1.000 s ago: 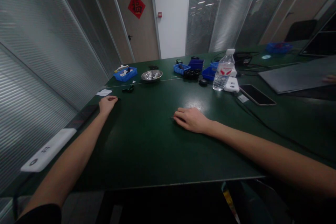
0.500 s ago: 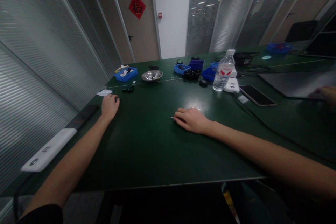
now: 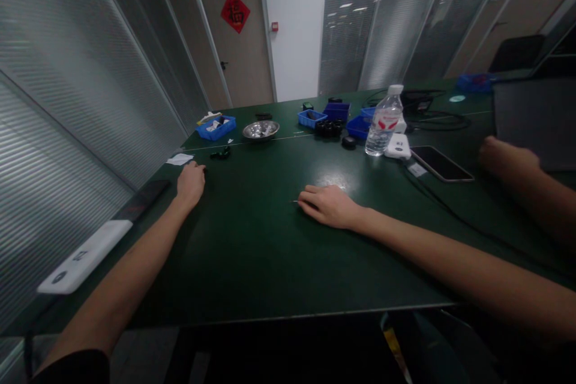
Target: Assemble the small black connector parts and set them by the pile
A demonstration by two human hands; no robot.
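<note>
My left hand lies palm down on the green table near its left edge. Its fingers are curled together over a small dark piece that I cannot make out. My right hand rests mid-table with its fingers pinched on a thin metal pin, whose tip sticks out to the left. A few small black parts lie just beyond my left hand, beside a white paper scrap.
Further back are a steel bowl, blue bins, a water bottle, a white power bank and a phone. Another person's hand holds a dark board at the right. A white device sits on the left ledge.
My left hand has slid slightly right and turned flatter over the small dark piece. The other person's arm has come in from the right and tilted the dark board up. My right hand stayed still.
</note>
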